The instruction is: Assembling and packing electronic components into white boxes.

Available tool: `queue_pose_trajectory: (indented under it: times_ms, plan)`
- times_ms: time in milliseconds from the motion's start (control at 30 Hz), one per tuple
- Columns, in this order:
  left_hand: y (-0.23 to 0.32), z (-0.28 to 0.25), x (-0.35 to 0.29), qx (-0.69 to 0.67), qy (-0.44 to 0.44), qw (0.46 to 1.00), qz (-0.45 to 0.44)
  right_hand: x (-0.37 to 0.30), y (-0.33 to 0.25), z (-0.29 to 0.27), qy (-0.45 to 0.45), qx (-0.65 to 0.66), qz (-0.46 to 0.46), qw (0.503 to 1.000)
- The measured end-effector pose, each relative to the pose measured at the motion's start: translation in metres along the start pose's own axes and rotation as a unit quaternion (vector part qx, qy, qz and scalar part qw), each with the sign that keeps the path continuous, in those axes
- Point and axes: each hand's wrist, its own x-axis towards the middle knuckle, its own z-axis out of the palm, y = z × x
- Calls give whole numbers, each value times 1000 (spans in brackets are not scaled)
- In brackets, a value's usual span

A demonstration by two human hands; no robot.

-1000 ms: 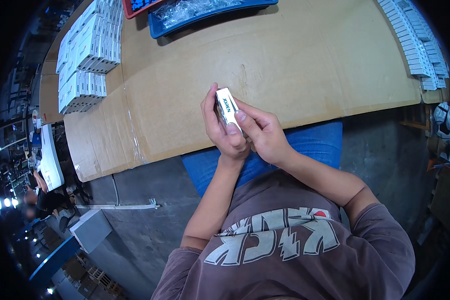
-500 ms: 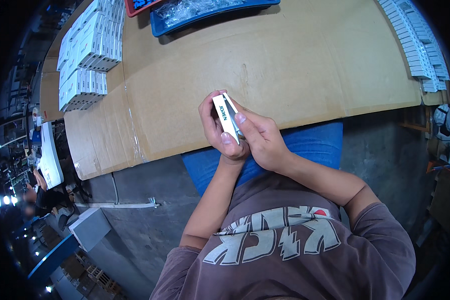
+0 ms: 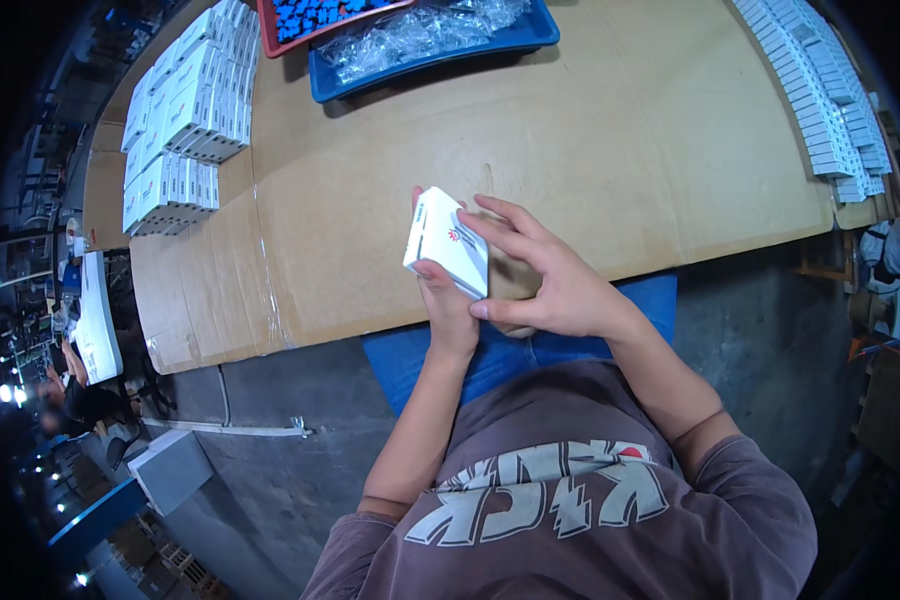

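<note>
Just past the near edge of the table, a small white cardboard box (image 3: pixel 442 245) is tilted so its broad face and narrow side show. My left hand (image 3: pixel 450 312) is closed around its left side, thumb along the lower edge and most fingers hidden behind. My right hand (image 3: pixel 555 275) grips it from the right, thumb at the lower corner and fingertips against the broad face. One or two of its fingers stand off the box. The flap seen lifted before looks closed now, though the far end is partly hidden.
White boxes (image 3: pixel 205 100) are stacked on the left of the cardboard-covered table (image 3: pixel 610 150). More small white boxes (image 3: pixel 815 95) stand in rows at the far right. At the back lie a blue tray (image 3: pixel 440 72) of clear plastic bags and a red tray (image 3: pixel 270 35) of small blue pieces.
The box has turned so its broad face shows, and its open flap is no longer seen. My right hand has spread its fingers and shifted onto that face. The view has tipped slightly.
</note>
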Motion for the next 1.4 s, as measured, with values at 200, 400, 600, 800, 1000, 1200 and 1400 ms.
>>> queue_pose_trajectory:
  times_ms: [200, 400, 600, 800, 1000, 1200, 1400]
  plan:
    - [49, 20, -4, -159, -81, 953, -245, 3, 0, -22, 71, -327, -290, 897]
    - [66, 21, -2, -238, -99, 928, -267, 16, -12, -22, 51, -338, -347, 873]
    - [72, 32, -1, -221, -65, 940, -250, 21, -8, -17, 106, -296, -428, 847]
    - [66, 23, 1, -205, -94, 932, -284, 24, 3, -15, 134, -271, -441, 845]
    - [36, 38, -6, -36, -94, 986, -136, 21, 15, 13, 230, 136, -224, 937]
    - [14, 19, 7, -73, 12, 986, -151, 12, 8, -5, 134, 2, -134, 982]
    - [29, 22, 10, -134, 32, 960, -243, 8, 26, -3, 88, -206, -217, 950]
